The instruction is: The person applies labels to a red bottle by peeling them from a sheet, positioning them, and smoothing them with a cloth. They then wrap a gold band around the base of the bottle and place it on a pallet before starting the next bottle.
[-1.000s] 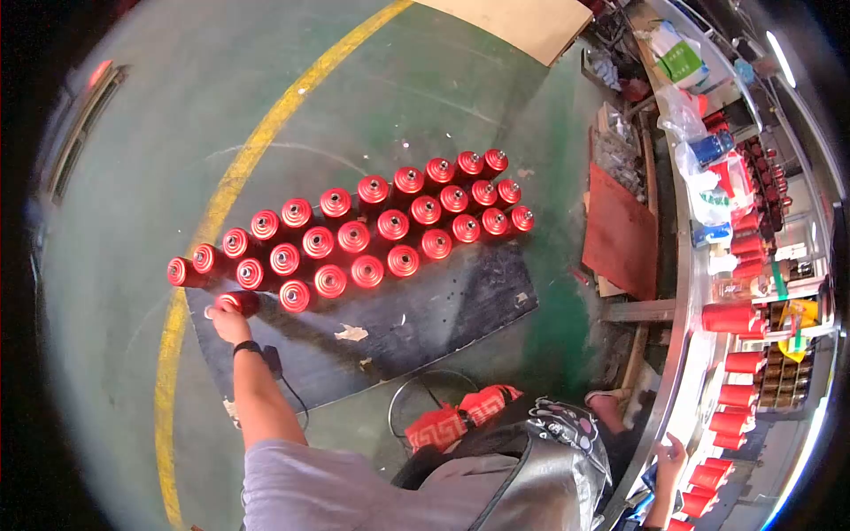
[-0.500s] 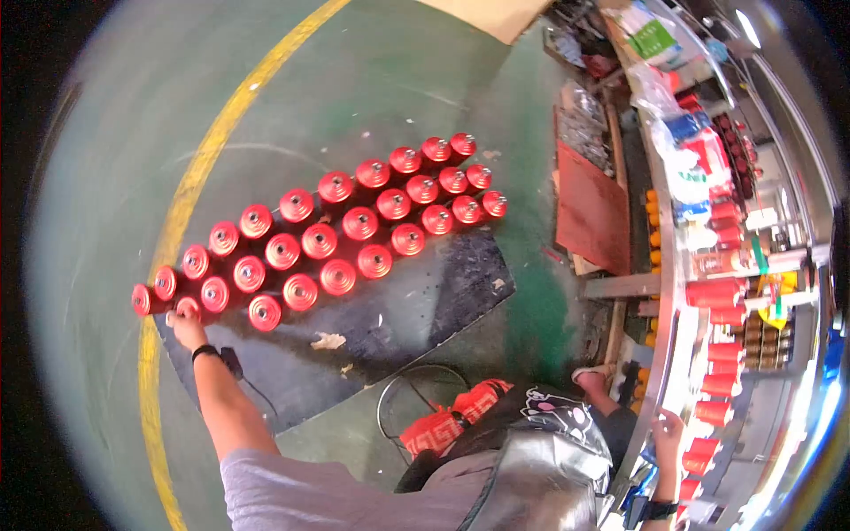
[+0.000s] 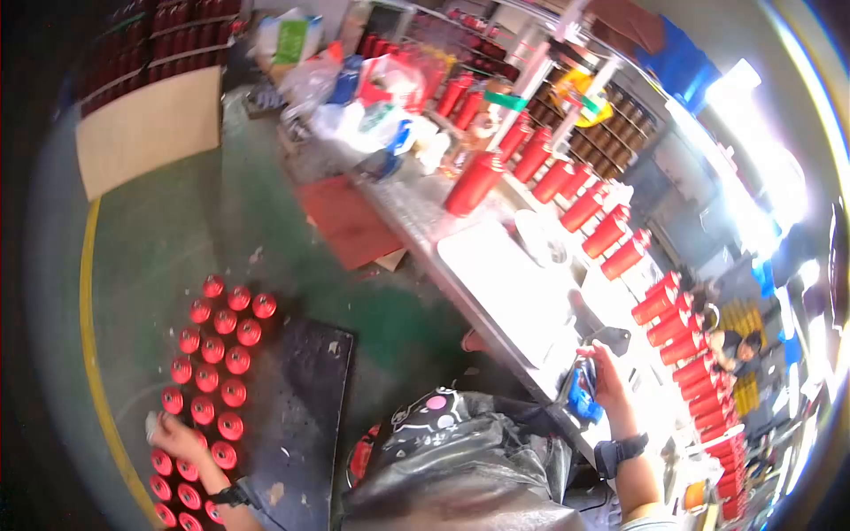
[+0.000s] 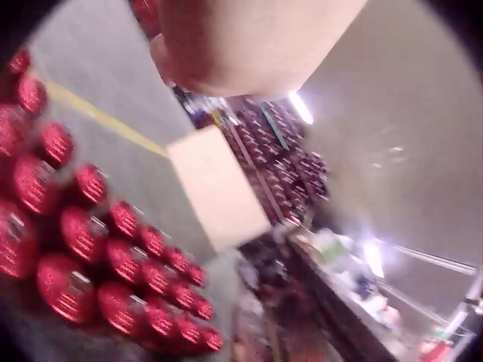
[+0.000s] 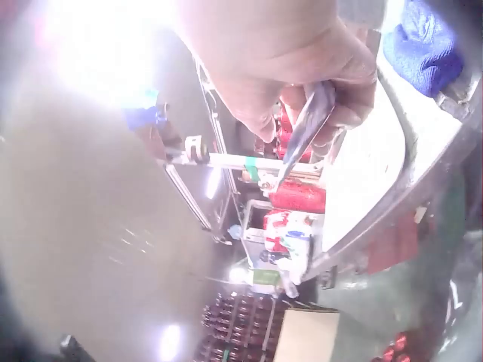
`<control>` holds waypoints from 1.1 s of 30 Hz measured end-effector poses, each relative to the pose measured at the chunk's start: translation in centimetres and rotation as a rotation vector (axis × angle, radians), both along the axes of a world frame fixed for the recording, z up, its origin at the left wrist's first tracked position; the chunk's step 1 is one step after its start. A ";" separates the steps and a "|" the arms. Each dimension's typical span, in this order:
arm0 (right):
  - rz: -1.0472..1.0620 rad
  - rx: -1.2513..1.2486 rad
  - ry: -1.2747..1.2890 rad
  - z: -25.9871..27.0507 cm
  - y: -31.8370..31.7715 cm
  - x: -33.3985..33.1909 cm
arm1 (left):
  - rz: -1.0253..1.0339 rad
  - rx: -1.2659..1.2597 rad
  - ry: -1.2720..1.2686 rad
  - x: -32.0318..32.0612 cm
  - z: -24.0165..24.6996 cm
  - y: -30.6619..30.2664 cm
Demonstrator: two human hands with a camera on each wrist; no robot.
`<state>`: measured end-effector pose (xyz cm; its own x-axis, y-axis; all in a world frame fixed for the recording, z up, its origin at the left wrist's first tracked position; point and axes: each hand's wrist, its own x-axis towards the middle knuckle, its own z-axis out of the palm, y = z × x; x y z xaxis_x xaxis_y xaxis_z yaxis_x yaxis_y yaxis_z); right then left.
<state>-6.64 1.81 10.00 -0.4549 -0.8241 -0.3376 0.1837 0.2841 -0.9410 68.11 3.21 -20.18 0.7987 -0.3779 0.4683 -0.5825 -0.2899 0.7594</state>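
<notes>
My left hand [image 3: 181, 442] is over the rows of red metal cylinders [image 3: 206, 379], which stand upright with ringed tops and small metal fittings. A small pale, cloth-like piece [image 3: 152, 427] is pinched at its fingertips. In the left wrist view, this hand [image 4: 234, 45] fills the top and its fingertips are mostly hidden. My right hand [image 3: 611, 380] is raised at the bench edge, near a blue cloth [image 3: 584, 394]. The right wrist view shows the right hand [image 5: 287, 68] pinching a thin, pointed grey piece [image 5: 308, 124] between thumb and fingers; its exact kind I cannot tell.
A dark board [image 3: 305, 389] lies beside the floor cylinders. Along the bench stand several red cylinders [image 3: 606, 232] and a white sheet [image 3: 496, 283]. Plastic bags [image 3: 381, 111] crowd its far end. A rust-red panel [image 3: 350, 221] leans beneath, and a tan board [image 3: 150, 133] stands behind.
The left hand has left the red cylinder it gripped, which was tilted a second ago. The head view has swung right toward the bench, and the right hand has come fully into view.
</notes>
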 end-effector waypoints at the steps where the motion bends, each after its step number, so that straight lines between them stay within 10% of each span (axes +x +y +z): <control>1: -0.017 -0.037 -0.095 0.4 1.0 0.6 | -0.182 -0.202 0.130 -5.3 3.5 -5.2; 4: 0.000 -0.121 -0.304 0.2 2.4 -0.6 | -0.707 -0.327 0.515 -21.4 13.9 -15.7; 9: -0.015 -0.228 -0.193 -0.5 4.8 -4.0 | -1.266 -0.330 0.054 -41.2 23.0 -25.5; 18: -0.261 -0.282 -0.224 -1.5 11.1 -8.6 | -0.798 -0.050 -0.403 -56.1 27.7 -46.7; 20: -0.345 -0.275 -0.228 -1.6 12.3 -9.2 | -0.970 -0.101 -0.306 -55.5 26.9 -48.9; 27: -0.301 -0.160 -0.072 -4.1 14.2 -12.3 | -1.125 -0.301 -0.370 -55.5 31.3 -39.2; 33: -0.006 -0.378 0.896 -2.4 7.3 -7.8 | -1.824 0.012 0.342 -59.1 37.3 -23.5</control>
<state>-14.42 9.07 7.56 -0.4188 -0.8039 0.4224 -0.6451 -0.0640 -0.7614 8.99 -20.31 17.17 -0.5026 -0.7739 0.3853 0.0174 0.4366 0.8995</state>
